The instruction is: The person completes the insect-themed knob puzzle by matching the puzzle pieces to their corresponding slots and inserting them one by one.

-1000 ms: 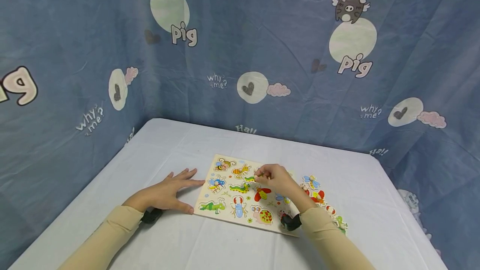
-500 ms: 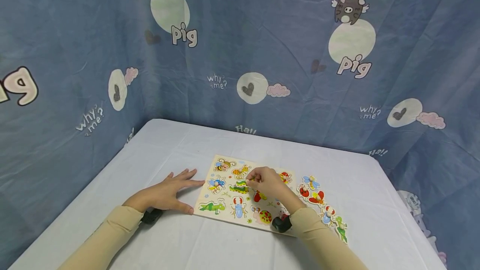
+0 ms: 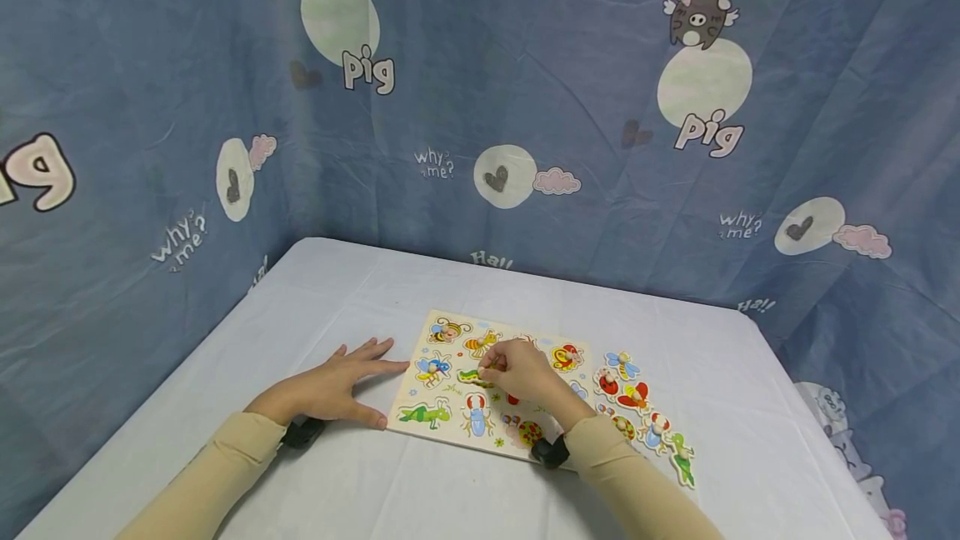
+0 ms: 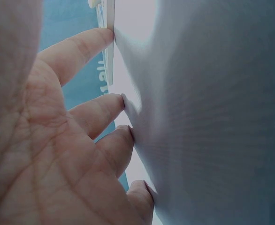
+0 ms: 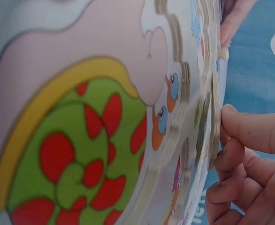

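A wooden insect puzzle board [image 3: 450, 433] lies flat on the white-covered table. My right hand [image 3: 525, 369] pinches a green caterpillar puzzle piece [image 3: 469, 377] between thumb and fingers, right at the caterpillar's spot on the board. In the right wrist view the piece [image 5: 215, 122] appears edge-on under the fingertips, close over the board. Part of it is hidden by the hand. My left hand [image 3: 337, 386] rests on the table with fingers spread, thumb and index finger touching the board's left edge. The left wrist view shows the same hand [image 4: 57, 140], its index fingertip against the board's side.
Right of the board lie loose knobbed pieces: a dragonfly [image 3: 622, 365], a ladybug [image 3: 607, 382], a red-winged insect [image 3: 634, 396], a stag beetle [image 3: 656, 432] and a grasshopper [image 3: 682, 458]. A bee piece [image 3: 446, 330] sits in the board's far left corner. A blue printed curtain [image 3: 420, 215] hangs behind.
My right hand has moved left across the board with the caterpillar piece, down onto its printed spot. More loose pieces show on the right. My left hand has stayed still.
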### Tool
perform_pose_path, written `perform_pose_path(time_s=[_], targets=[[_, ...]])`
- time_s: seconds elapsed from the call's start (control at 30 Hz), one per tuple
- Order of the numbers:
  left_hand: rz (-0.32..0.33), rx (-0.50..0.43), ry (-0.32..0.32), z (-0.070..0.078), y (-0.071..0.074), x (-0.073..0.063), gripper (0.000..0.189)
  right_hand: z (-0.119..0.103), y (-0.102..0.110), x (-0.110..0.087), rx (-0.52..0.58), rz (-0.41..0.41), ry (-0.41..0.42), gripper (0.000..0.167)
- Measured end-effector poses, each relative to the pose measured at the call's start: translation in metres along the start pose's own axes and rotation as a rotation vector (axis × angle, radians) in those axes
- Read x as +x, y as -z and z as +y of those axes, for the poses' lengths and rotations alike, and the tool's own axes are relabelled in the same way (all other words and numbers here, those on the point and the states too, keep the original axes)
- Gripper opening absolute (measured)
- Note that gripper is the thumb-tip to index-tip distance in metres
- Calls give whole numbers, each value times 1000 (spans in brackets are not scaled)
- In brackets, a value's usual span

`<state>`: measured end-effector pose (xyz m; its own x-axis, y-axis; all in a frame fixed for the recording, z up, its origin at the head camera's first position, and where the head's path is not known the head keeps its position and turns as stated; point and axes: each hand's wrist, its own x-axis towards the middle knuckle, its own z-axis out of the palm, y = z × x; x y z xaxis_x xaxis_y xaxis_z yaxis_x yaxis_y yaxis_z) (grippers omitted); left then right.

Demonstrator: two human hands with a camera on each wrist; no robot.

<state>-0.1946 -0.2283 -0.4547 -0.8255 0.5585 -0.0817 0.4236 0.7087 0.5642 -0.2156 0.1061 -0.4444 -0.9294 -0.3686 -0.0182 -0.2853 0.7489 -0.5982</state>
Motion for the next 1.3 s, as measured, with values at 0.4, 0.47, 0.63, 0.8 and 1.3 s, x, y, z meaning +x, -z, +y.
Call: perform_pose_path(time_s=[0.4,0.47,0.63,0.8,1.3], targets=[[-4,-1,3,0,1,1,90,-6,0,-1,-14,-9,-9,8],[-3,-6,1,0,0,1,90,-7,0,-2,-21,-13,-12,8],[5,-5,2,-1,-1,1,90,-6,0,-1,-6,-34,-38,10],[1,-9,-1,-2,-1,2,89,-4,2,-1,13,-43,-40,9],[-3,-20,-1,-2,-1,1,89,7,28,-12,63,-37,-28,12]])
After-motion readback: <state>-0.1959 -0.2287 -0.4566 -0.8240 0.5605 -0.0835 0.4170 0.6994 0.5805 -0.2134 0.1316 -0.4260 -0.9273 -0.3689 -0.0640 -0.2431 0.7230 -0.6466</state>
